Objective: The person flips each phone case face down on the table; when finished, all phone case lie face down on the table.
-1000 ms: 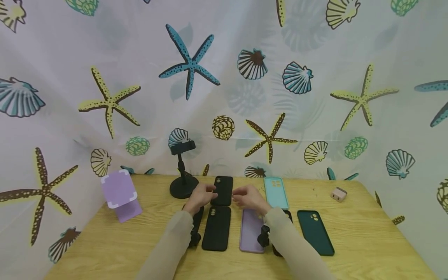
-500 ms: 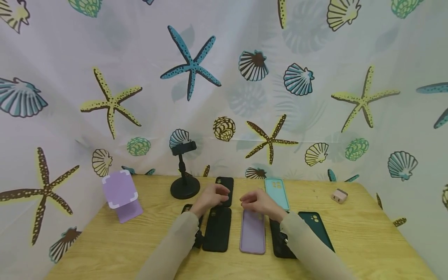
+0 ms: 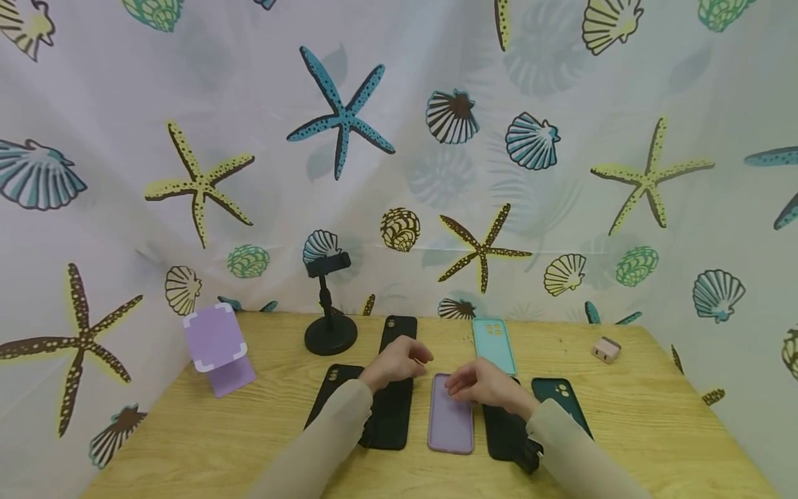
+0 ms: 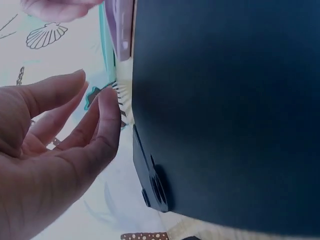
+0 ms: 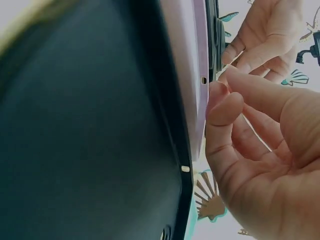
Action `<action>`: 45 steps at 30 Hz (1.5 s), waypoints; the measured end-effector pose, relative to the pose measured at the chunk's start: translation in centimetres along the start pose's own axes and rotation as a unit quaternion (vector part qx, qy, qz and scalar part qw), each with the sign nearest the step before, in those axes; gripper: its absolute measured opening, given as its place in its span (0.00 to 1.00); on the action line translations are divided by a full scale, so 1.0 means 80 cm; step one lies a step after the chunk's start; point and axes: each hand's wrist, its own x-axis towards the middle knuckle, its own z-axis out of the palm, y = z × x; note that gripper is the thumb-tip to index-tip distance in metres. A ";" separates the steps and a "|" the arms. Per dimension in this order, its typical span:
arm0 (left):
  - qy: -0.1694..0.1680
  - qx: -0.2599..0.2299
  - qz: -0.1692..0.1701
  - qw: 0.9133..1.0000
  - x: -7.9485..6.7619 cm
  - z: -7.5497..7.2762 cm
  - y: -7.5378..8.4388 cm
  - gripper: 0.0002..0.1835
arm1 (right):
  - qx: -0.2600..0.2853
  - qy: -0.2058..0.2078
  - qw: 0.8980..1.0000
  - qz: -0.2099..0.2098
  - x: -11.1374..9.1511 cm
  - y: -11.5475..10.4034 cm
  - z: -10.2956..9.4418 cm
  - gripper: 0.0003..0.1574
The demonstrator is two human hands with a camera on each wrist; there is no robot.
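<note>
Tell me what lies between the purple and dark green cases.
The head view shows a black case, partly hidden by the right hand, between the purple case and dark green case.

The person's left arm (image 3: 312, 443) and right arm (image 3: 580, 450) reach forward and slant in toward each other, both in pale sleeves (image 3: 350, 409). The left grip (image 3: 399, 362) is turned inward, a touch farther forward than the right grip (image 3: 489, 384). I can see its fingers (image 4: 104, 130) softly bent, the left thumb (image 4: 55, 92) standing a little off from the forefinger. The right one faces inward too, curled rather closer, its right thumb (image 5: 267, 92) near the bent fingertips; whether they touch, I can't quite tell. The two grips hang near each other, apart.
</note>
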 end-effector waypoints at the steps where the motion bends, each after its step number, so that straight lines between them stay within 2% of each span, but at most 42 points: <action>1: -0.008 0.001 0.004 1.000 0.000 0.002 0.001 0.15 | 0.000 -0.003 1.000 0.003 -0.004 0.001 -0.001 0.12; 7: -0.038 0.018 0.003 0.999 0.003 0.008 0.002 0.14 | 0.006 -0.032 0.999 0.002 -0.022 0.004 -0.008 0.11; 17: -0.055 0.071 -0.022 0.996 0.005 0.016 0.006 0.13 | 0.003 -0.075 0.997 0.005 -0.041 0.001 -0.006 0.09; 26: -0.037 0.112 -0.035 0.992 0.009 0.020 0.008 0.14 | 0.004 -0.078 0.997 0.017 -0.039 0.002 0.000 0.08; 35: -0.022 0.111 -0.065 0.991 0.008 0.023 0.012 0.13 | -0.039 -0.087 0.995 0.016 -0.042 -0.002 0.005 0.06; 41: -0.020 0.114 -0.070 0.991 0.007 0.023 0.012 0.11 | -0.028 -0.101 0.994 0.030 -0.044 -0.004 0.009 0.03; 45: -0.020 0.114 -0.072 0.991 0.007 0.022 0.014 0.12 | -0.036 -0.084 0.995 0.033 -0.045 -0.006 0.013 0.02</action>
